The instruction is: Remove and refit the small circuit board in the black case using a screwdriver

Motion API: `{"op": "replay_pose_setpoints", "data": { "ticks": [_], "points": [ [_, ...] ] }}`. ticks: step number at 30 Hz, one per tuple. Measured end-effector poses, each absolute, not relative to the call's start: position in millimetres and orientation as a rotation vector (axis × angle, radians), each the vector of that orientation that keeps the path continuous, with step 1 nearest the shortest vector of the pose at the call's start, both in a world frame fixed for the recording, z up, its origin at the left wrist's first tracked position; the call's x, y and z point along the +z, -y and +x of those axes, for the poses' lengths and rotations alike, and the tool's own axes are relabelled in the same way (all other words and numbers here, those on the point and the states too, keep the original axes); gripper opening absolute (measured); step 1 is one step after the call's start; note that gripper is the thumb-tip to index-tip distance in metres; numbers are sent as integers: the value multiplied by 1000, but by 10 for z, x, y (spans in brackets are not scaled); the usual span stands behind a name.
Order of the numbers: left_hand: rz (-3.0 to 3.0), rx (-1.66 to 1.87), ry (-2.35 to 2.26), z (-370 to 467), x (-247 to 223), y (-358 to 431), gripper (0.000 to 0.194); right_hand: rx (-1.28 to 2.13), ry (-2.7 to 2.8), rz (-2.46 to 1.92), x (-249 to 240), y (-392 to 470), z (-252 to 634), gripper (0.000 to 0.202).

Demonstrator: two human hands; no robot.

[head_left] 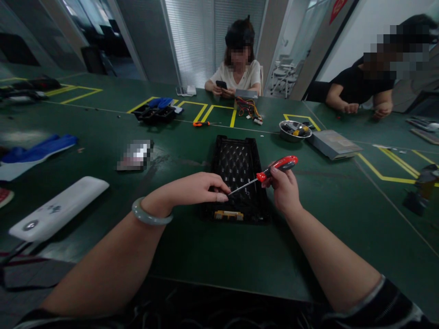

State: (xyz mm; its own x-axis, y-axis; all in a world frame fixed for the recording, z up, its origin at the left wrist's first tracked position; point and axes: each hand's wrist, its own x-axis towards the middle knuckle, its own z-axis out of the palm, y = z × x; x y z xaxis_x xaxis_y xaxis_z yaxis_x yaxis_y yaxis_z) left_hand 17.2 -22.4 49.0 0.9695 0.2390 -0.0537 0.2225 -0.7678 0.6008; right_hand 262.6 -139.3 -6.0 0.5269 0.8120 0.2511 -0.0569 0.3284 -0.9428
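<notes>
In front of me on the green table lies a black plastic frame (236, 164) with a honeycomb-like inner face and a small yellowish connector board (228, 214) at its near end. My right hand (284, 187) grips a red and black screwdriver (279, 168) by its handle. Its shaft slants down and left over the frame. My left hand (202, 188), with a pale bangle at the wrist, is closed at the screwdriver's tip, thumb and fingers together. Whatever is between those fingertips is too small to make out.
A steel bowl of tools (295, 131) and a grey box (334, 144) stand to the right. Leftward lie a white oblong device (60, 208) and a blurred-out item (135, 155). An orange screwdriver (201, 124) and a black tray (154, 113) lie farther back. Two people sit across the table.
</notes>
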Motion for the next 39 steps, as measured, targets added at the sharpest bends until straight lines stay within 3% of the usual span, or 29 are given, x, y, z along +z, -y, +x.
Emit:
{"op": "replay_pose_setpoints", "data": {
  "ticks": [22, 33, 39],
  "points": [
    [2609, -172, -233, 53, 487, 130, 21, 818, 1083, -1121, 14, 1462, 2513, 22],
    [2545, -239, -334, 104, 547, 216, 41, 847, 1102, -1087, -2, 1466, 2529, 19],
    [2559, -240, -327, 109, 539, 214, 42, 849, 1080, -1048, -12, 1467, 2538, 14]
  ]
}}
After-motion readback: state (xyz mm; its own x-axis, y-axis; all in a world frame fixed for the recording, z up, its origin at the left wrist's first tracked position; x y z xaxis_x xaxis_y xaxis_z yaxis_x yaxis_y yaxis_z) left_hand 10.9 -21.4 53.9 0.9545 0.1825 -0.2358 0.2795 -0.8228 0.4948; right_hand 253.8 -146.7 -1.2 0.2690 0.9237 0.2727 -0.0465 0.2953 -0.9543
